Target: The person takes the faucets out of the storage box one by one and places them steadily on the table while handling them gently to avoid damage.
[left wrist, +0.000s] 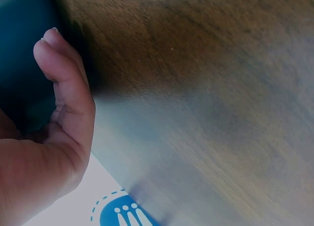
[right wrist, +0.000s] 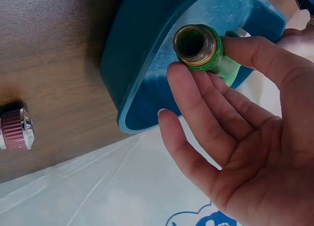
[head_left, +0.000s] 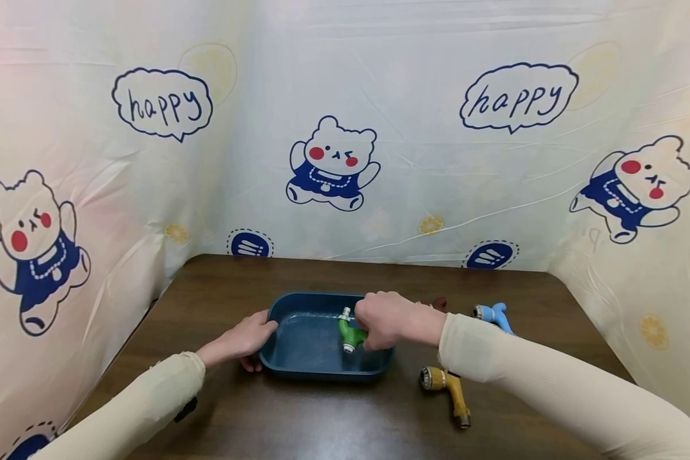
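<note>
A dark blue plastic basin (head_left: 322, 375) sits on the wooden table. My left hand (head_left: 244, 337) holds its left end, thumb at the rim and fingers along the outer wall; in the left wrist view those fingers (left wrist: 73, 93) curl beside the blue side. Over the basin's right part, my right hand (head_left: 388, 319) pinches a green tap (head_left: 352, 335) between thumb and fingertips. Seen from the right wrist, the green tap's threaded brass end (right wrist: 210, 51) faces the camera, with the little finger held apart from it.
A yellow tap (head_left: 453, 390) lies right of the basin, toward the front. Farther back is a blue tap (head_left: 497, 314), partly behind the right sleeve. A dark red tap (head_left: 439, 303) is mostly hidden behind the right wrist. A printed curtain (head_left: 333, 76) surrounds the table.
</note>
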The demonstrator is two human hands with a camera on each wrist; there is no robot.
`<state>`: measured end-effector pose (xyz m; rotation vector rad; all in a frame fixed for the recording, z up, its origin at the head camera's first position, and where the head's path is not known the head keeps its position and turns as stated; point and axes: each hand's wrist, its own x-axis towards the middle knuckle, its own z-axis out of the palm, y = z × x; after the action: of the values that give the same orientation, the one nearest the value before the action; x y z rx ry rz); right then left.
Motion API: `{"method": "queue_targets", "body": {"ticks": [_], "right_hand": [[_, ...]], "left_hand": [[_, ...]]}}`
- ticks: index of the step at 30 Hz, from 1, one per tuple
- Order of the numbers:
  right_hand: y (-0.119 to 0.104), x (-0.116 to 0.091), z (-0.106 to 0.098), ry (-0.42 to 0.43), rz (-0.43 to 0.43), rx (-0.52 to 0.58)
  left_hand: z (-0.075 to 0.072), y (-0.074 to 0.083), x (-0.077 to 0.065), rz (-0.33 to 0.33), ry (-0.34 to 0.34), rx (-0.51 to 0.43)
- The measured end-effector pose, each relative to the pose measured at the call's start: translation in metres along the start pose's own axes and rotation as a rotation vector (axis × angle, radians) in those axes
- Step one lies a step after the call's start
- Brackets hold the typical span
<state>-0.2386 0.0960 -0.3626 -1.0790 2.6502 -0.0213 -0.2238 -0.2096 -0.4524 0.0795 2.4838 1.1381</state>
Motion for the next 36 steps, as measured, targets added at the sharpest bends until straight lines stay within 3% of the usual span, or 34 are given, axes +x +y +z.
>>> {"method": "queue_targets", "body": {"ticks": [6,20,36], "right_hand": [[0.000,-0.006,-0.002,0.014,-0.005,-0.057],[0.002,-0.017,-0.007,0.027,-0.009,-0.071],[0.005,-0.023,-0.002,0.035,-0.008,-0.028]], "left_hand": [[0.001,0.001,0.000,0.003,0.010,-0.003],[0.000,0.003,-0.001,-0.002,0.012,-0.006],[0.001,0.000,0.000,0.013,0.008,-0.007]]}}
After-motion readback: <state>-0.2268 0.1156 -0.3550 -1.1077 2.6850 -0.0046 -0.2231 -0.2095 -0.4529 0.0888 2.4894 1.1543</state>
